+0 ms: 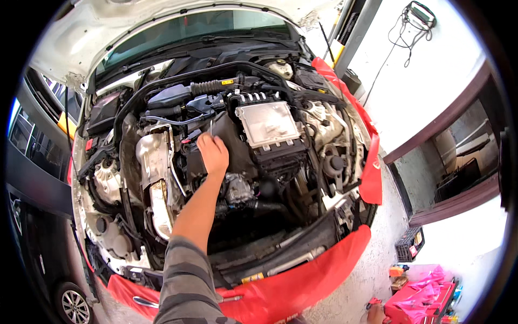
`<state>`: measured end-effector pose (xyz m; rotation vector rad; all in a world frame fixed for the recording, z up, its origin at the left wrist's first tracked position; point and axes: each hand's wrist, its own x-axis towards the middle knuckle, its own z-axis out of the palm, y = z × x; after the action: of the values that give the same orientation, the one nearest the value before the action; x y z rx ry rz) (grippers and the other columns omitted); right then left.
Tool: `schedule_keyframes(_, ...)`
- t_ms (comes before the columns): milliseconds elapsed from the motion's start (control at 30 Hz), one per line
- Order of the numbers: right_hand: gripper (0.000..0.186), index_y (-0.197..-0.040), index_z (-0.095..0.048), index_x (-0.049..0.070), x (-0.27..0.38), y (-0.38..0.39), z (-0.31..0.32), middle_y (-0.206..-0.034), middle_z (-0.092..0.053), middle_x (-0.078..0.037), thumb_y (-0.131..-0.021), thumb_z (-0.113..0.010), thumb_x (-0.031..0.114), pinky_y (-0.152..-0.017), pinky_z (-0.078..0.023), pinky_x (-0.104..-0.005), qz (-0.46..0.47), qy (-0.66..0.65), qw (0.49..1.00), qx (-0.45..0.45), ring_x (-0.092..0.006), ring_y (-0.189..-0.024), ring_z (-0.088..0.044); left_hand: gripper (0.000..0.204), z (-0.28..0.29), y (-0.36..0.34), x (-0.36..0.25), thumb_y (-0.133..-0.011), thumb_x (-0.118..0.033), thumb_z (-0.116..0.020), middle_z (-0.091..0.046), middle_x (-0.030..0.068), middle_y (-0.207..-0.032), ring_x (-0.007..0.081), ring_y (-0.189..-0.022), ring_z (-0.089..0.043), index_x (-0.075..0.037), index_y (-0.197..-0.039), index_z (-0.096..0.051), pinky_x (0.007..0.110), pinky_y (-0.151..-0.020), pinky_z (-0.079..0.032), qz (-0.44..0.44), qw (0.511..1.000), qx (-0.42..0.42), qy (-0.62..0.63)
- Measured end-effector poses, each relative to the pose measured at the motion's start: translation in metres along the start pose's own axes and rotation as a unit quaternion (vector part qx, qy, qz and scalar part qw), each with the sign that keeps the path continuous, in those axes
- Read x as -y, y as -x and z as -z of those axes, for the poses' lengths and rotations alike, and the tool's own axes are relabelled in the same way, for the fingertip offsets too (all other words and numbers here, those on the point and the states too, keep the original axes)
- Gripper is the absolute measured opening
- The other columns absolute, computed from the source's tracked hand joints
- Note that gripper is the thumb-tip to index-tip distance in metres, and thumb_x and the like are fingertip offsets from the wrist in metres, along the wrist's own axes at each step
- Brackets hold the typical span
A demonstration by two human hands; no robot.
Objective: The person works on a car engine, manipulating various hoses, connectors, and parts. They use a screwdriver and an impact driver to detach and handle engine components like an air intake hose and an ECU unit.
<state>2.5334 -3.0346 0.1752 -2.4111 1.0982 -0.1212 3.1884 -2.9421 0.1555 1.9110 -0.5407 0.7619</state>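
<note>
My left hand (213, 153) reaches in over the engine (237, 137) of a car with its hood raised. Its fingers are curled downward beside a black cover (232, 135), and what they grip is hidden beneath them. Just beyond the fingertips a thin silver rod (211, 127) stands up; whether the hand holds it cannot be told. To the right of the hand lies a flat silver finned module (268, 124); to the left is a metal heat shield (153, 154). Below the wrist sits a cast metal part (239, 189). My right hand is not in view.
Red protective covers (302, 278) drape the front edge and right fender. Hand tools (232, 298) lie on the front cover. At the lower right are a red tool cart (421, 302) and a black crate (410, 244). A dark car (40, 254) stands left.
</note>
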Motion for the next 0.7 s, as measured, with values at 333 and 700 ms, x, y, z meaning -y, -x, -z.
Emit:
schedule_keyframes(333,0.034,-0.119,-0.059,-0.002,-0.14,0.6,-0.089,-0.098,-0.066,-0.017,-0.089,-0.059,0.014,-0.073,-0.052,-0.0398,-0.664,-0.372,0.647,0.039,-0.0287,-0.086,-0.065,0.035,0.23,0.309,-0.258,-0.104,-0.026,-0.043,-0.043,-0.0027,-0.067,0.0064,-0.057,-0.04,-0.007,-0.075,-0.045,0.025,-0.05,-0.03,0.328,0.814,0.395,0.273)
schedule_keyframes(700,0.033,-0.121,-0.058,0.003,-0.381,0.663,-0.024,-0.087,-0.067,-0.012,-0.089,-0.053,0.009,-0.055,-0.049,-0.0307,-0.613,-0.393,0.66,-0.185,-0.0201,-0.067,-0.064,0.04,0.144,0.505,-0.388,-0.1,-0.032,-0.044,-0.062,0.019,-0.081,0.0347,-0.075,-0.059,0.004,-0.088,-0.058,0.045,-0.069,-0.046,0.22,0.918,0.322,0.066)
